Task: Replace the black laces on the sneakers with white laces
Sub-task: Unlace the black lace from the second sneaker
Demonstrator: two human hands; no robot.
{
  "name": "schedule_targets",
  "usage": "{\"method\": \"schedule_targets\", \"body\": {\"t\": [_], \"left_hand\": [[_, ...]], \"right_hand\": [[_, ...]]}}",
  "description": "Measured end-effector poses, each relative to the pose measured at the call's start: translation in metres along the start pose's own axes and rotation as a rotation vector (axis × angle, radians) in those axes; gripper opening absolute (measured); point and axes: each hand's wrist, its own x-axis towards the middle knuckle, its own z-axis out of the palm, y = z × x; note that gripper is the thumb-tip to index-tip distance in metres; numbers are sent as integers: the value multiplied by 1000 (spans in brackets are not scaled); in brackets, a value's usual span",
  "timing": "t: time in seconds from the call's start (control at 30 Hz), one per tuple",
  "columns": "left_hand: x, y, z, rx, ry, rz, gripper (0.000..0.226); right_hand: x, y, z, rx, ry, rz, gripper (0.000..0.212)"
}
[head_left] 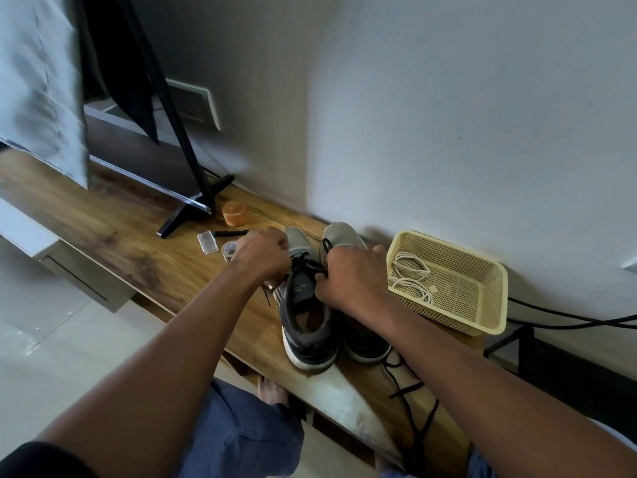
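Both hands [263, 253] on laced sneaker [305, 305]

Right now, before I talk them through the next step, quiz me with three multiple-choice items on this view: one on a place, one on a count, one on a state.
1. Where are the white laces?
A. In the cream basket
B. Threaded in the left sneaker
C. On the floor

2. How many sneakers stand on the wooden shelf?
A. One
B. Two
C. Three

3. What is the state of the left sneaker's lacing?
A. Bare of any lace
B. Laced in white
C. Black lace still in its eyelets

Answers:
1 A, two white coils lie inside the cream basket, right of the shoes.
2 B, the left sneaker and the right sneaker sit side by side on the wooden shelf.
3 C, the black lace crosses the tongue while the left hand and right hand work at it.
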Motion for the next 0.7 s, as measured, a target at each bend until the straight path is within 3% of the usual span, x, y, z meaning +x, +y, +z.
{"method": "schedule_targets", "body": {"t": [0.13,0.2,0.37,0.57,0.7], "left_hand": [[-3,-8,-2,4,16,-63,4],[-2,-10,-6,20,50,-23,6],[-1,-1,-6,-18,-75,139,18],[1,-2,-8,-62,-1,52,17],[1,-10,-9,-55,123,-120,14]], "right_hand": [[-1,0,0,31,-32,-1,36],[-1,-2,0,44,-21,6,37],[-1,-2,-3,60,2,8,37],[-1,-3,-7,35,-6,49,32],[-1,-5,-8,44,-32,64,28]]}}
